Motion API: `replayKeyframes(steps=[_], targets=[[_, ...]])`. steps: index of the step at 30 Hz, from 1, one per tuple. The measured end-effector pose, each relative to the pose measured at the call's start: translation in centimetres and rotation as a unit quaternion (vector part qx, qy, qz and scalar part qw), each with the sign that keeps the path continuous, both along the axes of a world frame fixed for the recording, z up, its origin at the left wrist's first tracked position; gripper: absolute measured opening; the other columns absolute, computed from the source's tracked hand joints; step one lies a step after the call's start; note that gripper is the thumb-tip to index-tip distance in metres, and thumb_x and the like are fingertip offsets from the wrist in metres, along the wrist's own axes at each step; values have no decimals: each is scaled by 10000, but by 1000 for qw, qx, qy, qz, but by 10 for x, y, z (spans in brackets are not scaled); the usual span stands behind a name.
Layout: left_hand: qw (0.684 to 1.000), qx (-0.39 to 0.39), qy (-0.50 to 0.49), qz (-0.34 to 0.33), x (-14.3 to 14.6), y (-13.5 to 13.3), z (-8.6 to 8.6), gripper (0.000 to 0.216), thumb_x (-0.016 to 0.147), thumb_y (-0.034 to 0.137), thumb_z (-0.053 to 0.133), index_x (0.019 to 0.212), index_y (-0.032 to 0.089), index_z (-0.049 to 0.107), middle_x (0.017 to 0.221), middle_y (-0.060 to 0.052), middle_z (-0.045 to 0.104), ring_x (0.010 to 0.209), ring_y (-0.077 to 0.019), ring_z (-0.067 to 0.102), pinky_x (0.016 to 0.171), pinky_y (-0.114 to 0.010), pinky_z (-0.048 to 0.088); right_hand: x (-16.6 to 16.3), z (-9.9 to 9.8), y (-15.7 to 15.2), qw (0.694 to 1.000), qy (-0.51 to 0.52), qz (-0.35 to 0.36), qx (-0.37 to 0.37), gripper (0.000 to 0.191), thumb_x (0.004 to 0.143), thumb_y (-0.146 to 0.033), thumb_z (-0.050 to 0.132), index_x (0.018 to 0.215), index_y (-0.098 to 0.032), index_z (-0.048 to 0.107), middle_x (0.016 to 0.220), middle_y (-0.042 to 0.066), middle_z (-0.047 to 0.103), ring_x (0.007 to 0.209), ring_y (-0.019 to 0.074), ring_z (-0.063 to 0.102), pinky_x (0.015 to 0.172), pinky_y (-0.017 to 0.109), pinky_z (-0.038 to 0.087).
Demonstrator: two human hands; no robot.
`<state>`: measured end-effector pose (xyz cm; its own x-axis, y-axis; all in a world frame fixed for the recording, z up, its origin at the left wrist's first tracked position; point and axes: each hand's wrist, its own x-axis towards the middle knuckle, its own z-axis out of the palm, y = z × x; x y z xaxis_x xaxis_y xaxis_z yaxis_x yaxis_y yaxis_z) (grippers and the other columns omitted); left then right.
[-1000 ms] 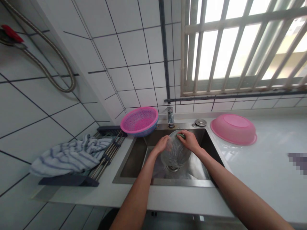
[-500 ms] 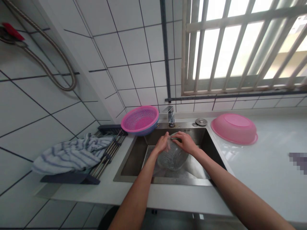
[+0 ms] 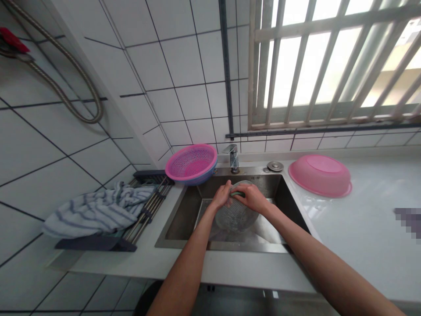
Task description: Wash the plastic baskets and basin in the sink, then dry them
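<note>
A clear, ribbed basket is tilted inside the stainless steel sink, its open rim toward the back. My left hand is closed on the rim at its left side, thumb pointing up. Pinched in my right hand is a thin green pad, seen nearly edge-on against the rim close to my left fingers. The fingertips of both hands are partly hidden. Behind them stands the chrome faucet; I cannot make out any water running from it.
A pink strainer basket sits in a blue one at the sink's back left corner. An upturned pink basin and a metal drain stopper are on the right. At left, a striped towel covers part of a rack.
My right hand has shifted slightly left and down along the rim, and more of the green pad shows. My left hand and the basket stay nearly in place.
</note>
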<state>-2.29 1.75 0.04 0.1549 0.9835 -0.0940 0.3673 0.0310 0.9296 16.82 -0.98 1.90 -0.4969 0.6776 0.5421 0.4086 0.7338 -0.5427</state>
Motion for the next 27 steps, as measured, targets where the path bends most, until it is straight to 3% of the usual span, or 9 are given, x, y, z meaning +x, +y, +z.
replayKeyframes(steps=[3, 8, 13, 15, 21, 27], targets=[[1000, -3, -9, 2, -1, 0, 0, 685, 997, 720, 304, 759, 176, 645, 472, -11, 591, 407, -167, 558, 459, -266, 417, -1, 1, -2, 1000, -2, 21, 0, 219, 956, -190, 676, 1144, -260, 764, 1095, 51, 765, 1017, 209, 717, 932, 315, 528], [1000, 14, -3, 2, -1, -1, 2, 718, 973, 757, 304, 705, 175, 627, 439, -8, 554, 382, -150, 539, 449, -239, 401, 12, -3, 11, 996, 20, -91, 1, 178, 966, -215, 660, 1092, -248, 781, 1021, 52, 750, 930, 200, 708, 883, 316, 535], [998, 57, 8, 8, -3, 0, 4, 713, 976, 750, 317, 633, 183, 580, 493, -18, 588, 453, -156, 569, 482, -253, 416, -6, -4, 0, 999, -20, 27, 11, 201, 949, -167, 673, 1093, -254, 784, 1042, 54, 750, 990, 202, 705, 916, 304, 528], [998, 55, 11, 10, -4, 0, 4, 713, 980, 747, 319, 636, 181, 582, 505, -22, 599, 453, -161, 575, 479, -259, 415, -9, -4, 0, 999, -24, 34, 15, 210, 954, -168, 668, 1107, -254, 782, 1050, 58, 751, 996, 203, 704, 920, 306, 528], [1000, 13, 26, 5, -3, -1, 1, 734, 1005, 718, 275, 707, 159, 646, 432, -11, 554, 362, -150, 529, 439, -247, 397, 13, -7, 16, 994, 23, -108, 4, 176, 959, -203, 668, 1071, -252, 795, 1026, 51, 759, 919, 201, 710, 875, 319, 535], [999, 33, 17, -16, -4, 1, -6, 677, 987, 734, 319, 722, 178, 600, 431, 1, 555, 350, -146, 526, 416, -233, 368, 1, -4, 7, 1000, -18, -2, 7, 191, 946, -180, 680, 1091, -248, 785, 1040, 54, 755, 976, 206, 711, 906, 317, 529]])
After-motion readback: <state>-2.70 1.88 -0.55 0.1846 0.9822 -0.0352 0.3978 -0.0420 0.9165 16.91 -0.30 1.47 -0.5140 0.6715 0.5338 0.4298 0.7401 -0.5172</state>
